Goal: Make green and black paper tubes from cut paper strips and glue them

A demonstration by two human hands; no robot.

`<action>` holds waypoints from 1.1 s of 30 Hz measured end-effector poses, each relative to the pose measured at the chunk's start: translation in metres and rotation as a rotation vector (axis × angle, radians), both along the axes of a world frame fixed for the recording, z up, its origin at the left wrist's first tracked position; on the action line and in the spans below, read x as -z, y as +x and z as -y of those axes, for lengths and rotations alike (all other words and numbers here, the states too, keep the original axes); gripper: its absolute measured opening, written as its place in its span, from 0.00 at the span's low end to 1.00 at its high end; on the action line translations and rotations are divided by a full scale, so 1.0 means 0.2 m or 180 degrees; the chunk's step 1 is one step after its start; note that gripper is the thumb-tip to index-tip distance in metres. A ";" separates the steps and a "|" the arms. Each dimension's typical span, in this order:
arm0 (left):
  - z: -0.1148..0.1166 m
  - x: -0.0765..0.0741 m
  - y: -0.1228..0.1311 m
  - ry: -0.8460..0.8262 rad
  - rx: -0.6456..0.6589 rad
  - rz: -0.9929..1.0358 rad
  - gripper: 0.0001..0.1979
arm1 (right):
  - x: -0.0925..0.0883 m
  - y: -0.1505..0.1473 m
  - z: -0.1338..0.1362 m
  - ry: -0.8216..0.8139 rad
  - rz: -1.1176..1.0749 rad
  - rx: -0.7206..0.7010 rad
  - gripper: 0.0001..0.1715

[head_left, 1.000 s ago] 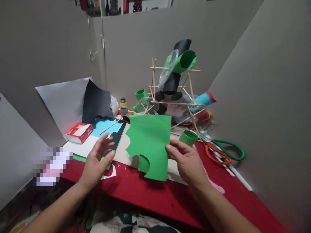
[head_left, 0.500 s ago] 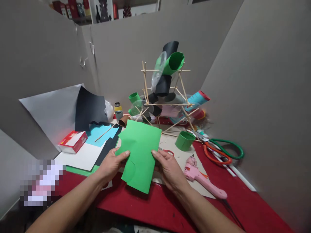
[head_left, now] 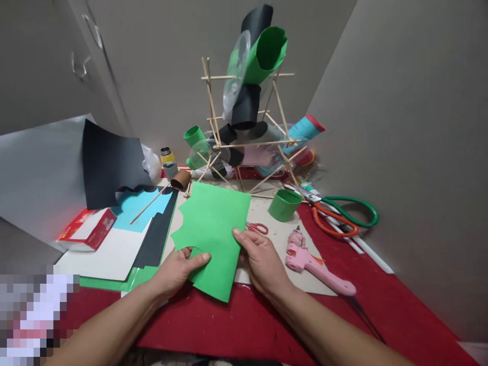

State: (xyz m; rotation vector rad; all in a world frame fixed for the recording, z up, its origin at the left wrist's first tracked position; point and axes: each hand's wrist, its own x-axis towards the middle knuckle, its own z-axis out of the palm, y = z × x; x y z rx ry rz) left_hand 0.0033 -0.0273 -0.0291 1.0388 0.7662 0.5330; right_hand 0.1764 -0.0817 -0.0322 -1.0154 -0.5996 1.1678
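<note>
A green sheet (head_left: 215,213) is held upright, tilted slightly, between the left hand (head_left: 177,269) and the right hand (head_left: 263,262), above the near edge of a beige board (head_left: 263,204). Both grips are closed on it: the sheet is pinched at its lower left by the left thumb, laid flat on the front face, and at its right edge by the right thumb, with the other fingers largely hidden behind. The face is plain, matt and bright green. The top and right edges are cut nearly straight, whereas the edge above the left grip is scalloped into shallow hollows parted by pointed tips. A short, dark curved line is seen in the sheet just above the left thumb. Below the grips, the sheet is ended by a slanting lower edge and a sharp corner.

Just beyond the right grip, red-handled scissors (head_left: 258,228) are partly covered by the sheet. To the right of that grip, a pink glue gun (head_left: 303,258) is laid on the board, and a green paper ring (head_left: 284,208) is stood farther back.
</note>
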 end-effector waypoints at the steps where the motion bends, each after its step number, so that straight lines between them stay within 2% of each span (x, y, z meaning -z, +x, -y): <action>1: 0.00 0.01 0.00 -0.0063 -0.0037 -0.0055 0.22 | 0.01 0.00 0.00 -0.0018 0.0005 -0.0060 0.20; 6: -0.03 0.02 0.00 -0.0277 -0.0115 0.0036 0.22 | 0.03 0.01 0.01 -0.0100 0.0213 -0.0320 0.23; 10: -0.03 0.02 0.01 -0.0265 -0.0011 0.0203 0.20 | 0.04 0.01 0.02 -0.0124 0.0558 -0.0210 0.23; 14: -0.04 0.02 0.02 -0.0155 -0.0045 0.0135 0.18 | 0.06 0.02 0.02 -0.0041 0.0566 -0.0147 0.23; 17: -0.04 0.02 0.01 -0.0062 -0.0132 0.0024 0.17 | 0.08 0.04 0.01 0.0013 0.0639 0.0027 0.22; 23: -0.07 -0.03 0.02 0.0258 -0.0005 0.0151 0.17 | 0.08 0.07 0.01 0.0039 0.0694 0.0458 0.22; 28: -0.11 -0.05 0.00 0.0597 -0.0519 0.0396 0.15 | 0.06 0.07 0.01 0.0068 0.0501 0.0651 0.20; 33: -0.14 -0.10 -0.05 0.1053 -0.1207 0.0251 0.16 | 0.08 0.07 0.01 0.0007 0.0733 0.0609 0.22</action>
